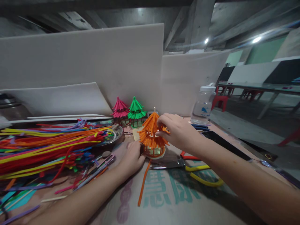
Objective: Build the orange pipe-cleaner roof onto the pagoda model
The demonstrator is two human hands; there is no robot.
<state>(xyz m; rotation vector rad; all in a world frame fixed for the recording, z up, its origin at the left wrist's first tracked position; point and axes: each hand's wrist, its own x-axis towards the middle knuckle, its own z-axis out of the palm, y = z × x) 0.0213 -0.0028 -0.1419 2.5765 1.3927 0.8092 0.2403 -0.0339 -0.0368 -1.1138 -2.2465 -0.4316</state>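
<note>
Under bare concrete beams, a worktable covered in printed sacking (168, 200) fills the foreground. The right hand (178, 131) arches in, fingertips pinched on the fringed roof of a small orange pipe-cleaner pagoda (151, 137). The left hand (132, 159) rests against its base, grip hidden. The pagoda stands upright mid-table, spire pointing up.

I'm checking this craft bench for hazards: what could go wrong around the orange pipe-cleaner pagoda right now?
The right hand pinches the orange pagoda by its upper tier; a hard pull might bend the fringe or tip it. The yellow-handled cutter lies just under the right wrist, so the forearm could catch its blades. The water bottle stands near the phone; a knock might topple it onto the screen.
</note>
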